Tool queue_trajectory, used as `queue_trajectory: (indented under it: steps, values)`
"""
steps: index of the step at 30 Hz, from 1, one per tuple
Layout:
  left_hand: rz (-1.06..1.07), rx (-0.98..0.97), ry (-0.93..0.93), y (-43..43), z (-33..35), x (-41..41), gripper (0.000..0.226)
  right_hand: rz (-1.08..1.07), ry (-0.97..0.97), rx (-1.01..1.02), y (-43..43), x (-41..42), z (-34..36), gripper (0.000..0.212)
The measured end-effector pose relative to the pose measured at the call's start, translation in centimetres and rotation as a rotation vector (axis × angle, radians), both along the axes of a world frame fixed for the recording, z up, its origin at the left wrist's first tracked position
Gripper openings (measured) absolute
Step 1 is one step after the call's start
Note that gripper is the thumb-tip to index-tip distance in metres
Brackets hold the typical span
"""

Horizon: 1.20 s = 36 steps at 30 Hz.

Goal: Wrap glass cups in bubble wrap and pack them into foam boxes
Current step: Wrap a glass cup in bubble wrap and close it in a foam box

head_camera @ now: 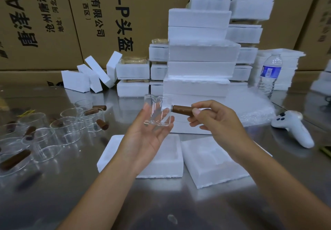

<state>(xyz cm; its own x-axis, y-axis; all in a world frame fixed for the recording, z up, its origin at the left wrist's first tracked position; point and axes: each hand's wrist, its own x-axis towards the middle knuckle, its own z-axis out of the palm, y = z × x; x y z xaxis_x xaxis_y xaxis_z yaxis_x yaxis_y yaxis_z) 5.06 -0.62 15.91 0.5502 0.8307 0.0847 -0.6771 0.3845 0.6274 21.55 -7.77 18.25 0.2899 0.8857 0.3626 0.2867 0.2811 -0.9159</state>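
Over foam boxes (211, 165), hands (143, 140) (216, 122) hold 1 glass cup (156, 110).

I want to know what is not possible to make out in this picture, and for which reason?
Head view:
Open foam box: cavity partly hidden by the left hand and forearm.
Handle end of the held glass cup: covered by the right hand.
Stacked foam boxes: contents hidden by their walls.
Loose cups at left: blurred, some cut by the edge.
Water bottle label: too small to read.
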Motion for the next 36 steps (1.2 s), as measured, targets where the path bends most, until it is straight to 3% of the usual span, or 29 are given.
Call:
queue_trajectory:
  steps: [7, 12, 15, 18, 21, 29, 33, 36]
  values:
    - [0.006, -0.025, -0.074, 0.3, -0.3, -0.5, 0.037, -0.12, -0.024, 0.013, -0.9, 3.9, 1.2, 0.009]
    - [0.003, -0.02, -0.065, 0.1, -0.2, -0.5, 0.037, -0.421, -0.065, 0.007, 0.4, 8.8, 1.1, 0.013]
    - [-0.014, -0.004, -0.064, 0.0, -0.1, -0.5, 0.052, -0.536, -0.168, -0.134, 2.5, 11.7, 0.3, 0.01]
    - [-0.025, 0.008, -0.049, 0.1, -0.1, -0.4, 0.072, -0.53, -0.407, -0.391, 4.4, 14.0, -0.8, 0.014]
    - [-0.034, 0.025, -0.045, 0.2, -0.1, -0.3, 0.065, -0.486, -0.521, -0.572, 5.3, 14.8, -2.1, 0.019]
    - [-0.045, 0.055, -0.037, 0.0, -0.1, 0.0, 0.07, -0.529, -0.62, -0.642, 5.9, 14.5, -3.4, 0.027]
    - [-0.049, 0.058, -0.057, 0.1, -0.1, -0.1, 0.068, -0.539, -0.606, -0.7, 5.7, 14.5, -3.5, 0.011]
    - [-0.049, 0.061, -0.059, 0.2, -0.1, -0.2, 0.068, -0.571, -0.573, -0.685, 5.6, 14.9, -3.3, 0.021]
